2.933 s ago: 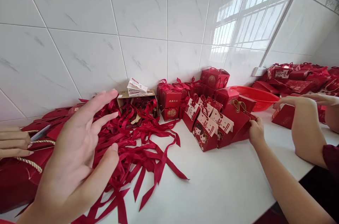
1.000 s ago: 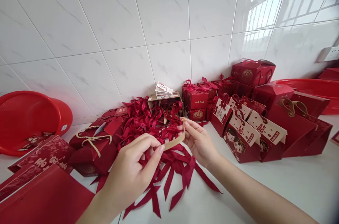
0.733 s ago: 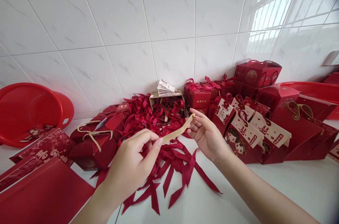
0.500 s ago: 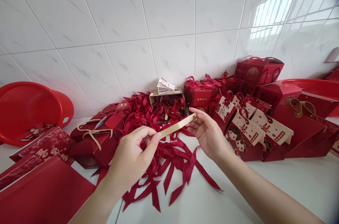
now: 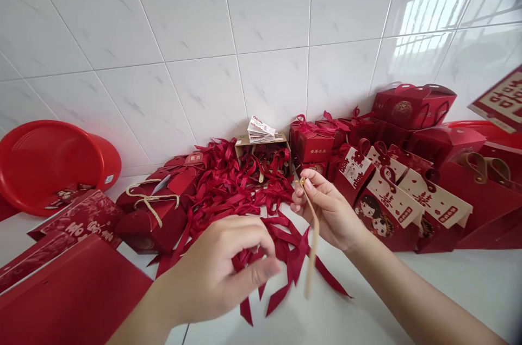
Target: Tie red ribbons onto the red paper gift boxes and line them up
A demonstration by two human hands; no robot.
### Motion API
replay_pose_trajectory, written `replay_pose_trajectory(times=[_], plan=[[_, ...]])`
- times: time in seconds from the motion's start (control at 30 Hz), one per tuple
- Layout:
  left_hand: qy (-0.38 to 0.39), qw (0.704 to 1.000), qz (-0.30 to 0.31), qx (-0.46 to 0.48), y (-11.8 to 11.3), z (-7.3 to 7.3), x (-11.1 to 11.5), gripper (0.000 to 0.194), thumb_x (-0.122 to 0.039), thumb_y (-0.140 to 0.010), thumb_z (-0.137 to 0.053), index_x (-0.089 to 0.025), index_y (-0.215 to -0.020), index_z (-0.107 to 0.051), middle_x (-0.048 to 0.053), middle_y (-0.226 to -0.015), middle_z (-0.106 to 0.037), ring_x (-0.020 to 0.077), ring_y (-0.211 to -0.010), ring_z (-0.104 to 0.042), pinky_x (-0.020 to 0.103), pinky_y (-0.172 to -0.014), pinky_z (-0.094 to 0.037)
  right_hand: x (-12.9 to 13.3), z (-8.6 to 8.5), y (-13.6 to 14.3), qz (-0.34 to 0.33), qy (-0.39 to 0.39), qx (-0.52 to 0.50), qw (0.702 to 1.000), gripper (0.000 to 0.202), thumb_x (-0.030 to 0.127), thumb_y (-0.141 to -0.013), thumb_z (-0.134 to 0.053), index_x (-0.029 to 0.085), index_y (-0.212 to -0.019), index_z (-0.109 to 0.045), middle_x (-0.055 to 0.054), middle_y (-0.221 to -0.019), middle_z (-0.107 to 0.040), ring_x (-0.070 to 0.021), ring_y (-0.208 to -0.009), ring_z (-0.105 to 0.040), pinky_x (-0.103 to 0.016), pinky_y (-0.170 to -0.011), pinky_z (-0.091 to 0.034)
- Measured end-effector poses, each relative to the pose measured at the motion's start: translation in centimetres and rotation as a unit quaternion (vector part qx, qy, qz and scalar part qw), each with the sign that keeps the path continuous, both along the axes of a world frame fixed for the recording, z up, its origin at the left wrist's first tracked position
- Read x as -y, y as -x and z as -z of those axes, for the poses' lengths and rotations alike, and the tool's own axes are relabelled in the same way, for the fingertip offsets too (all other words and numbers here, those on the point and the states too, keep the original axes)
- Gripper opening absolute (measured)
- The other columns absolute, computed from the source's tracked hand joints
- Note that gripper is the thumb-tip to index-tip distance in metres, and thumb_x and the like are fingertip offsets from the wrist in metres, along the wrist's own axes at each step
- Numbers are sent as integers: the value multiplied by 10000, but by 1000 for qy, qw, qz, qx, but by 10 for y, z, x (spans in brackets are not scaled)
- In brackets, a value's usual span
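Between the thumb and fingers of my right hand (image 5: 326, 206) is the upper end of a tan strap (image 5: 313, 242) with a small gold stud. The strap hangs down, its lower end blurred. My left hand (image 5: 232, 263) is to the left of it, fingers curled with a gap between thumb and fingertips, holding nothing and not touching the strap. Beneath and behind both hands lies a heap of dark red ribbons (image 5: 222, 193). An open cardboard box (image 5: 242, 150) with more ribbon inside stands behind, white printed cards (image 5: 261, 129) on top.
Red gift bags with cream flaps (image 5: 391, 209) and red boxes (image 5: 312, 144) stand on the right. A red box with rope (image 5: 153, 220), a red basin (image 5: 57, 165) and flat red bags (image 5: 77, 290) are on the left. A tiled wall rises behind.
My left hand has let go of the strap and moved down and nearer. The strap has swung down from my right hand. A red and cream printed piece now shows at the right edge.
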State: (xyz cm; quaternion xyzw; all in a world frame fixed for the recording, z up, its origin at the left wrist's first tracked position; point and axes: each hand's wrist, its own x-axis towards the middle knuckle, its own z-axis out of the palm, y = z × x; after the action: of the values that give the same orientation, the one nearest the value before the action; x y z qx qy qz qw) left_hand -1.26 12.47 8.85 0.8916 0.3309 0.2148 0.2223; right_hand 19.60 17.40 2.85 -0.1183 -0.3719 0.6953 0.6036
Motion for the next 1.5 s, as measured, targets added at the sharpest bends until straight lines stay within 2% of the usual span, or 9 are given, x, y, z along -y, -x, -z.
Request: replay_pose_trajectory(times=[0.17,0.27,0.37,0.53,0.7,0.83,0.97,1.23,1.5], plan=[[49,987,-101,113,-3,3,-9,267,-359,-999,-403,-215,-886,-597,-12,-814,-617,126,-772,-577,228,-713,-453,9,4,1,-95,-94,32,990,79,241,-893,-663,218,-889,-588,38,-669,-647,-77,-591,-590,-197,-595,-467],[52,983,-87,151,-6,6,-9,147,-320,-957,-513,-224,-989,-619,-11,-879,-641,129,-830,-601,232,-767,-481,16,5,3,-124,-143,97,977,76,250,-924,-618,205,-894,-565,33,-665,-640,-85,-582,-580,-211,-584,-445],[14,985,-64,159,-8,6,-6,87,-230,-880,-628,-209,-949,-676,-2,-873,-646,127,-810,-600,233,-757,-486,22,4,7,-130,-167,163,964,100,265,-921,-621,199,-925,-546,42,-671,-603,-85,-599,-567,-209,-588,-419],[4,985,-70,158,-8,3,-2,110,-176,-863,-638,-197,-796,-723,13,-800,-657,131,-758,-611,242,-721,-492,28,1,11,-107,-156,215,958,165,330,-911,-626,199,-942,-532,46,-658,-575,-92,-600,-548,-213,-586,-395],[21,985,-61,159,-7,1,-4,82,-180,-858,-636,-203,-839,-712,8,-819,-659,127,-761,-617,232,-716,-493,26,2,11,-106,-144,208,962,187,344,-892,-646,196,-886,-532,28,-652,-618,-113,-607,-601,-230,-589,-452],[83,984,-64,147,-8,-2,-5,54,-198,-864,-631,-207,-849,-683,-10,-812,-656,121,-759,-613,225,-716,-486,26,0,10,-133,-150,176,964,174,305,-879,-666,183,-841,-548,9,-693,-667,-110,-647,-641,-228,-622,-491],[172,974,-36,143,-8,-5,-1,63,-187,-883,-595,-201,-847,-645,-12,-801,-647,123,-735,-609,227,-692,-494,28,-1,9,-175,-137,167,961,204,318,-848,-699,175,-801,-561,7,-666,-663,-103,-586,-629,-204,-550,-482],[123,983,-26,137,-9,-4,13,98,-200,-886,-596,-226,-826,-670,-6,-801,-605,116,-727,-573,207,-690,-471,31,-1,5,-236,-141,140,951,124,252,-844,-700,173,-813,-609,30,-628,-595,-72,-520,-566,-157,-465,-419],[200,959,-55,193,-23,2,16,179,-285,-912,-562,-226,-772,-655,-1,-749,-582,135,-710,-553,211,-666,-483,29,1,5,-243,-121,135,953,190,322,-804,-740,175,-809,-620,31,-624,-591,-75,-482,-526,-185,-461,-392]])
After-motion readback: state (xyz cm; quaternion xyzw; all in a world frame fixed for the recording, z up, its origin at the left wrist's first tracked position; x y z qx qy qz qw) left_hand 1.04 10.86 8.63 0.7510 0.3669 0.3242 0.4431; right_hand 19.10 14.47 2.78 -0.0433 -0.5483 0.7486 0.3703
